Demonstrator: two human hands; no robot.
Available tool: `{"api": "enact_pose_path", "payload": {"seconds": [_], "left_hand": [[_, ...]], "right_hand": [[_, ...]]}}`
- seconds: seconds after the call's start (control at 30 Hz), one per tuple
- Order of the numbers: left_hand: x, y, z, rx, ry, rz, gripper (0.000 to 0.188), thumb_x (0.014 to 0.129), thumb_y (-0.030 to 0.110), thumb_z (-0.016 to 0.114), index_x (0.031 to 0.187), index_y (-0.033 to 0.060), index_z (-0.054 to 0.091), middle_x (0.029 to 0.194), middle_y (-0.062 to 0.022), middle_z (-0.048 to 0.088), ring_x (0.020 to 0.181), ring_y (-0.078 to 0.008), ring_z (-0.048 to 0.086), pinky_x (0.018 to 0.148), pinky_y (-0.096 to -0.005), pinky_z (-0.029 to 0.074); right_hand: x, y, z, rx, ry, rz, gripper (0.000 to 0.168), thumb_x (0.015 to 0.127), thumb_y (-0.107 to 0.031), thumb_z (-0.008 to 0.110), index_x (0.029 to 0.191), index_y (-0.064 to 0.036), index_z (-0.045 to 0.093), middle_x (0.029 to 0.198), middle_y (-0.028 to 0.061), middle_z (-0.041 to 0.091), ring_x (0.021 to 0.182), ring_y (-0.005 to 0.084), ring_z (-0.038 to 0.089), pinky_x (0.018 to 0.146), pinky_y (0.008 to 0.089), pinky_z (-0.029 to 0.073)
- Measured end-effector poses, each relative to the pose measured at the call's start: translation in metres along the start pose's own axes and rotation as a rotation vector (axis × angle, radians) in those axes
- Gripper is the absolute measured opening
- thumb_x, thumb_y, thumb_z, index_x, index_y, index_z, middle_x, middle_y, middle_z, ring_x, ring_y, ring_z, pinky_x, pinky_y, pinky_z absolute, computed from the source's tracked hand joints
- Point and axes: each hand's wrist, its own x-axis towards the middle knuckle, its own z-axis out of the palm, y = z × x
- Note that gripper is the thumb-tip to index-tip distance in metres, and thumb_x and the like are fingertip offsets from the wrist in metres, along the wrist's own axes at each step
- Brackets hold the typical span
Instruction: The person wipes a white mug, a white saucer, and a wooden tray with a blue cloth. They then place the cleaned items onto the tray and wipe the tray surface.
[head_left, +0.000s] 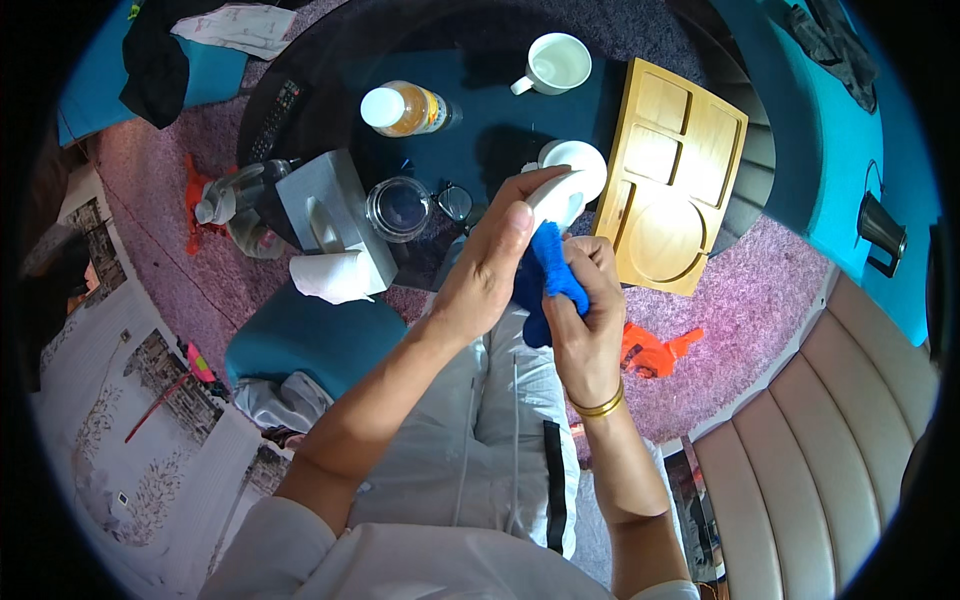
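Note:
A white, curved object (559, 196), perhaps a ceramic dish or lid, is held in my left hand (486, 259), the thumb on its near side. My right hand (591, 311), with a gold bangle at the wrist, grips a bunched blue cloth (559, 270) whose upper end touches the white object. More of the cloth hangs dark blue between the hands. Just behind the held object is a round white container or lid (585, 159), partly hidden. To its right lies a wooden compartment tray (651, 191). The lower part of the white object is hidden by the cloth.
The dark round table (487, 112) bears a white mug (559, 64), a juice bottle (409, 109), a glass bowl (399, 209), eyeglasses (454, 202), a tissue box (330, 202), a paper roll (330, 275) and a remote control (276, 120). An orange plastic bag (652, 352) lies on the carpet.

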Motion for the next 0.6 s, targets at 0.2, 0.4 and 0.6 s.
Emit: {"api": "enact_pose_path", "payload": {"seconds": [0.2, 0.4, 0.6], "left_hand": [[0.005, 0.022, 0.007, -0.358, 0.158, -0.219, 0.068, 0.086, 0.058, 0.019, 0.129, 0.0058, 0.028, 0.125, -0.013, 0.04, 0.116, -0.0222, 0.039, 0.096, -0.0311, 0.034], [0.01, 0.027, 0.013, -0.445, 0.173, -0.235, 0.074, 0.085, 0.059, 0.02, 0.128, -0.0005, 0.028, 0.124, -0.0155, 0.041, 0.118, -0.0235, 0.039, 0.096, -0.0353, 0.034], [0.01, 0.024, 0.012, -0.515, 0.168, -0.239, 0.073, 0.085, 0.059, 0.019, 0.126, -0.0002, 0.03, 0.122, -0.0161, 0.043, 0.114, -0.0242, 0.043, 0.095, -0.0372, 0.037]], "right_hand": [[0.007, -0.004, -0.012, 0.986, 0.218, 0.614, 0.034, 0.072, -0.007, 0.048, 0.106, -0.002, 0.051, 0.092, 0.008, 0.057, 0.082, 0.0177, 0.056, 0.075, 0.0279, 0.046], [0.005, -0.011, -0.016, 1.162, 0.213, 0.623, 0.039, 0.072, -0.009, 0.049, 0.111, -0.002, 0.045, 0.097, 0.0088, 0.056, 0.085, 0.018, 0.056, 0.079, 0.0304, 0.045], [0.0, -0.014, -0.02, 1.065, 0.407, 0.56, 0.034, 0.074, -0.011, 0.05, 0.107, -0.003, 0.047, 0.093, 0.0084, 0.056, 0.083, 0.0186, 0.056, 0.077, 0.0308, 0.046]]}}
